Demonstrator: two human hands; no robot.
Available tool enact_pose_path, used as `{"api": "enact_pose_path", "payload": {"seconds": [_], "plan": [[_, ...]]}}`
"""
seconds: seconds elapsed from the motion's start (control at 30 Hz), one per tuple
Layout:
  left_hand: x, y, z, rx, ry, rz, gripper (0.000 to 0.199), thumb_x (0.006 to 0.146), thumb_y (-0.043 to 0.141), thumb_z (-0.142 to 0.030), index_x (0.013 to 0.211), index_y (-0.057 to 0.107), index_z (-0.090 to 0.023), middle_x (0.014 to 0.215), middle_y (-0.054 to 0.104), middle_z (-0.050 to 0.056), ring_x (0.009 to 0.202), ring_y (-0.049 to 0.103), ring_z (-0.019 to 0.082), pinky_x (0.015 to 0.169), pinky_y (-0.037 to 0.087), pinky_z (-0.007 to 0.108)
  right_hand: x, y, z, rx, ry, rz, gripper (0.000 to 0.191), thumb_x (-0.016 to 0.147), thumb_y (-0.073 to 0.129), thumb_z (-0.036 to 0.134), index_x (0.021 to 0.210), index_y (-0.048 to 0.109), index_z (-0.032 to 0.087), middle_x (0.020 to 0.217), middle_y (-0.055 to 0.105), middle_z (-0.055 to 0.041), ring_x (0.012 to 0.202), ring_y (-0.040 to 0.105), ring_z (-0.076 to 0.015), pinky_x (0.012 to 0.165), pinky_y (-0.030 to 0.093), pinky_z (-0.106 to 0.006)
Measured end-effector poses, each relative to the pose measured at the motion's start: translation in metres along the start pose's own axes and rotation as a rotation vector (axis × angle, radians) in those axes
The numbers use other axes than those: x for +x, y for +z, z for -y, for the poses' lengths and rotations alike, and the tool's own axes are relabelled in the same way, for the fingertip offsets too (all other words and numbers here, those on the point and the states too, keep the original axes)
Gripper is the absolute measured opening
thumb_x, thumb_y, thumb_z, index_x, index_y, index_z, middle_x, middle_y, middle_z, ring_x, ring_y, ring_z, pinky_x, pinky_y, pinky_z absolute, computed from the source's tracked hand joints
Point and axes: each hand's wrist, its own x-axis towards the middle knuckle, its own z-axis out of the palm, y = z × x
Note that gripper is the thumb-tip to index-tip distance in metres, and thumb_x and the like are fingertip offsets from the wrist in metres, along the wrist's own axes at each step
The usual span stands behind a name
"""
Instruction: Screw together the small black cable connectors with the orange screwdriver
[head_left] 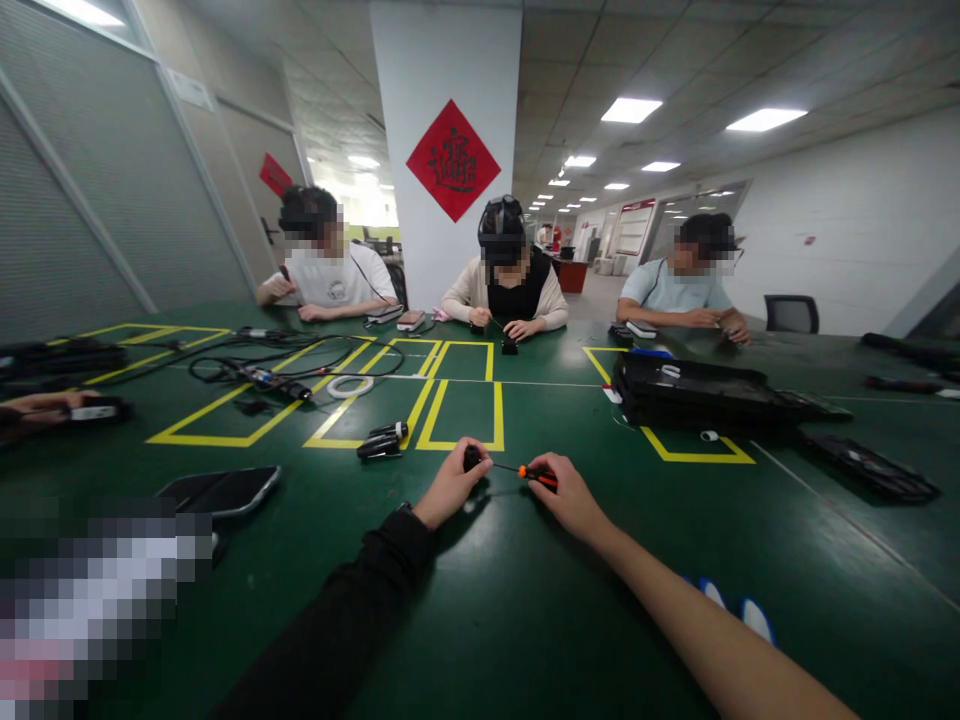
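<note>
Over the green table (pixel 495 620), my right hand (pixel 571 502) is closed round the black and orange handle of a screwdriver (pixel 541 479). The thin shaft points left, and its tip meets or nearly meets a small black part (pixel 471 458); contact is too small to tell. That part is pinched between the thumb and fingers of my left hand (pixel 450 488), which hides much of it. Beyond my left hand lie a few short black cylindrical pieces (pixel 382 442) with a white end showing.
A phone (pixel 221 490) lies to the left. Black cables (pixel 225 370) and a white cable coil (pixel 350 386) spread past yellow tape outlines. Far right is a large black case (pixel 690 390), with a flat black piece (pixel 874 468) nearer. Three people sit opposite; another person's hand (pixel 45 412) enters from the left.
</note>
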Motion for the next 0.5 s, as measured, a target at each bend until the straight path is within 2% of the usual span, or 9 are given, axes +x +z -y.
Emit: {"api": "enact_pose_path", "payload": {"seconds": [0.13, 0.33, 0.5], "plan": [[0.0006, -0.0002, 0.0, -0.007, -0.002, 0.005, 0.018, 0.075, 0.053, -0.033, 0.086, 0.05, -0.018, 0.082, 0.055, 0.0, 0.076, 0.051, 0.013, 0.073, 0.039, 0.026, 0.0006, 0.0003, 0.0009, -0.024, -0.007, 0.013, 0.02, 0.084, 0.041, 0.022, 0.092, 0.06, 0.018, 0.092, 0.057, -0.0053, 0.091, 0.048, -0.0169, 0.085, 0.037, -0.033], [0.0011, 0.0001, 0.001, -0.022, 0.0, 0.007, 0.018, 0.075, 0.054, -0.031, 0.086, 0.05, -0.018, 0.082, 0.056, 0.001, 0.078, 0.052, 0.014, 0.076, 0.039, 0.027, -0.0001, -0.0024, 0.0037, -0.009, -0.026, 0.019, 0.018, 0.077, 0.052, 0.022, 0.094, 0.057, 0.019, 0.094, 0.057, -0.0043, 0.09, 0.049, -0.0173, 0.082, 0.039, -0.032], [0.0011, 0.0004, 0.0013, -0.027, -0.005, 0.002, 0.016, 0.074, 0.054, -0.029, 0.085, 0.05, -0.018, 0.082, 0.056, 0.001, 0.078, 0.052, 0.014, 0.076, 0.039, 0.027, 0.0003, -0.0033, 0.0054, -0.003, -0.025, 0.05, 0.023, 0.085, 0.039, 0.021, 0.094, 0.06, 0.019, 0.093, 0.058, -0.0052, 0.092, 0.049, -0.0168, 0.085, 0.037, -0.033]]}}
